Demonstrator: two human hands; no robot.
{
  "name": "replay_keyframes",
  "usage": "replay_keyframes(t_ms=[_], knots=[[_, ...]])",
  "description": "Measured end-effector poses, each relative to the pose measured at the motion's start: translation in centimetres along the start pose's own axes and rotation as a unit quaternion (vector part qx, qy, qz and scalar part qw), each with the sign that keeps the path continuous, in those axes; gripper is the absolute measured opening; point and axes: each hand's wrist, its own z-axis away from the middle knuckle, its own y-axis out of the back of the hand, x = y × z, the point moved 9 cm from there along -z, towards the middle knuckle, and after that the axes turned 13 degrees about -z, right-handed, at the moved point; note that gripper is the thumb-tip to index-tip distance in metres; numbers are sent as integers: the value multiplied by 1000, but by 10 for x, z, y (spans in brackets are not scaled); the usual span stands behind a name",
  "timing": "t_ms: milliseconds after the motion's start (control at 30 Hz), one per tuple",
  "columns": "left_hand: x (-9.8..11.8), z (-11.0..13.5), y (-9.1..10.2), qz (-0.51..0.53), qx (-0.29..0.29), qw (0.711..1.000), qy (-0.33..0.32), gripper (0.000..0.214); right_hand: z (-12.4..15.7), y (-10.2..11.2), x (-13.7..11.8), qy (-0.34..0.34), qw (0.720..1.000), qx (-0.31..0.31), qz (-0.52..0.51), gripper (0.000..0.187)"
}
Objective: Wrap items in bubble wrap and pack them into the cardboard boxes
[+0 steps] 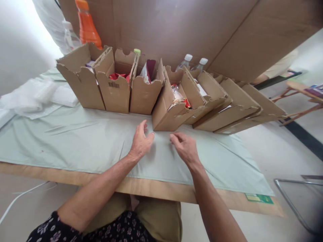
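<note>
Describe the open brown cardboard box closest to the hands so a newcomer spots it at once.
On the pale green cloth, find the row of open brown cardboard boxes along the far side. Take the fourth from the left, just beyond the gap between the bare left hand and the bare right hand. Unlike the boxes on either side, this box shows shiny clear and red wrapping inside.

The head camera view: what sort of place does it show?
Perhaps a simple indoor workroom: a cloth-covered table bears a row of open cardboard bins, and plastic bottles stand behind them.
</note>
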Motion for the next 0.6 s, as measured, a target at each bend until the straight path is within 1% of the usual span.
replay_keyframes(t_ms=[33,100,133,200,300,333,400,433,500,533,600], knots=[[0,0,1,6,0,1000,6,64,2,-9,-8,22,999,-26,-16,36],[1,0,1,15,-3,1000,14,64,0,-25,-23,65,995,-63,-47,40],[2,1,1,18,-5,1000,16,63,-5,-31,-28,79,993,-71,-59,43],[4,2,0,23,-9,999,23,63,-20,-38,-30,86,991,-72,-69,48],[4,5,0,45,-6,998,42,64,-39,-40,-26,79,993,-58,-62,61],[4,5,0,58,-2,997,51,64,-41,-40,-27,85,993,-52,-60,62],[2,5,0,97,9,993,70,61,-41,-36,-37,106,992,-36,-60,56],[1,5,1,122,17,989,80,58,-41,-33,-46,122,990,-27,-62,53],[-3,5,3,176,36,978,105,51,-44,-31,-73,161,985,-16,-61,51],[-6,5,4,201,45,971,119,48,-49,-32,-91,181,982,-14,-51,53],[-10,4,7,241,62,958,145,43,-68,-42,-126,215,976,-19,-7,60]])
